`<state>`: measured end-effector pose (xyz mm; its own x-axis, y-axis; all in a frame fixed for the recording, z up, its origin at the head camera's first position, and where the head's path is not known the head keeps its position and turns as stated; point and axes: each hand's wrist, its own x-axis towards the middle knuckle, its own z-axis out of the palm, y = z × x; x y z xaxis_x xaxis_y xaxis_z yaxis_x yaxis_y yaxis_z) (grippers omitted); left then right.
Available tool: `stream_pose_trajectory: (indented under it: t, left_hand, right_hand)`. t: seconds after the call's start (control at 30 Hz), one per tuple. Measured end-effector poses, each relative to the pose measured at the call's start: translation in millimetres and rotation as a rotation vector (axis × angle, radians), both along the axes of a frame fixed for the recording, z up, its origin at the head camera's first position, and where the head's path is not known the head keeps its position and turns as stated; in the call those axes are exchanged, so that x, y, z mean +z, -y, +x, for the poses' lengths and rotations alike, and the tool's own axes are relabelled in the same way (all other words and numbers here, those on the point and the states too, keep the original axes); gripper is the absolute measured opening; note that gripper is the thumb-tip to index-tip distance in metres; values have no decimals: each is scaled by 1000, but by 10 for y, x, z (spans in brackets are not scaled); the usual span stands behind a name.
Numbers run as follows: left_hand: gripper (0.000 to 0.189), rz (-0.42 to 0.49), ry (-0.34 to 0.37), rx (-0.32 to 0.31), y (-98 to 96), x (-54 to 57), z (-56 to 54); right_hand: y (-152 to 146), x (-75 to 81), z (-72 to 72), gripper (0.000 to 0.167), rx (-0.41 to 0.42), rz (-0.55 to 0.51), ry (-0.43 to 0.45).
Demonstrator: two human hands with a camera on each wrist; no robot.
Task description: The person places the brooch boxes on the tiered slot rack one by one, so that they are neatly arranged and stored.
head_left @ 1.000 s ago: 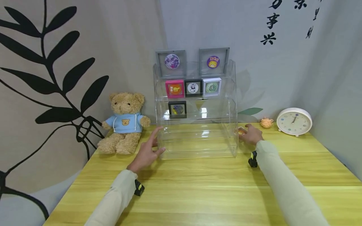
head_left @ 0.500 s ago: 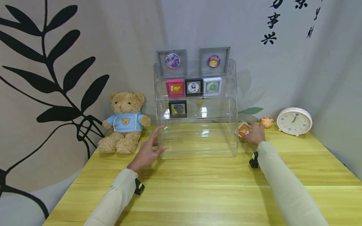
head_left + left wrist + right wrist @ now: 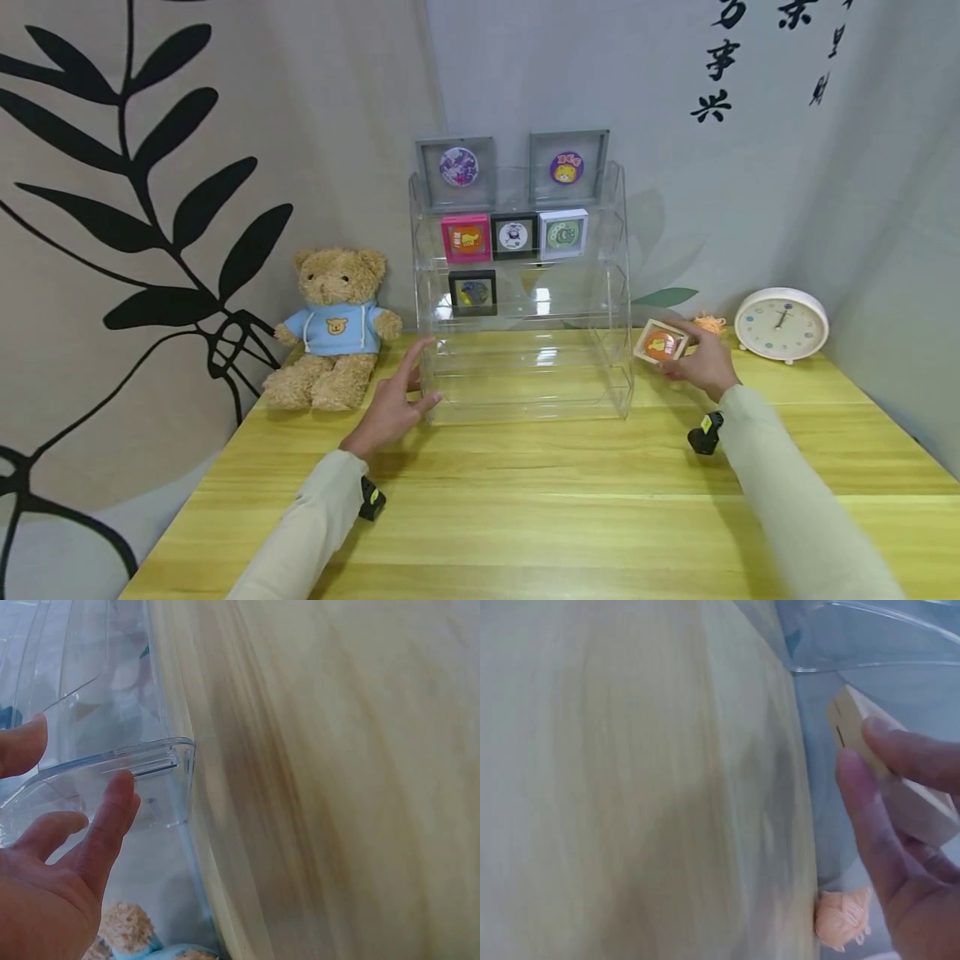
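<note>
My right hand [image 3: 705, 360] pinches a small wooden-framed badge [image 3: 662, 344] with an orange round picture, tilted, just right of the clear acrylic display stand [image 3: 525, 392]. From the right wrist view, thumb and fingers grip the pale wooden frame [image 3: 922, 810] by its edges. My left hand [image 3: 388, 410] is at the stand's left side, fingers spread and extended; in the left wrist view its fingers [image 3: 109, 825] lie against or close to the clear side panel. On the stand's third tier is a black-framed badge [image 3: 473, 293]; above it stand a pink [image 3: 467, 239], a black [image 3: 513, 237] and a white frame [image 3: 563, 233].
Two larger grey frames [image 3: 457, 173] top the stand. To its left sits a teddy bear [image 3: 336, 325] in a blue hoodie. A white clock [image 3: 782, 323] and a small orange figure [image 3: 708, 323] are at the right back, before a printed curtain [image 3: 525, 67].
My right hand has drawn the wooden-framed badge out from beside the stand, moving right and toward me, so its orange face now shows. The left hand stays at the stand's side.
</note>
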<state>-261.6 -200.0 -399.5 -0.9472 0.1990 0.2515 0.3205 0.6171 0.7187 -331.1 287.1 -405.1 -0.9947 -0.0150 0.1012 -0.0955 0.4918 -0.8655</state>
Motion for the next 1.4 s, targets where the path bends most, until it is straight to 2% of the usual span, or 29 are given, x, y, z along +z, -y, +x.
stream_pose_trajectory:
  t: [0.27, 0.5, 0.7, 0.93, 1.03, 1.23, 1.4]
  left_hand:
    - [89, 2, 3, -10, -8, -4, -8]
    - [90, -1, 7, -7, 4, -22, 4]
    - [90, 13, 18, -10, 11, -52, -5]
    - [90, 12, 5, -7, 12, -31, -30]
    - [90, 17, 9, -8, 19, -30, -26]
    - [91, 29, 20, -20, 26, -44, -23]
    - [91, 16, 8, -14, 24, -35, -15]
  right_hand:
    - [-152, 126, 192, 80, 66, -104, -33]
    - [-248, 318, 313, 67, 219, -230, -4]
    - [-304, 534, 409, 60, 325, -203, 3]
    - [-202, 882, 533, 54, 301, -11, -80]
    - [-86, 1001, 564, 50, 285, 36, -103]
    - [196, 1205, 586, 46, 258, 67, -110]
    - [468, 1351, 514, 42, 248, 33, -154]
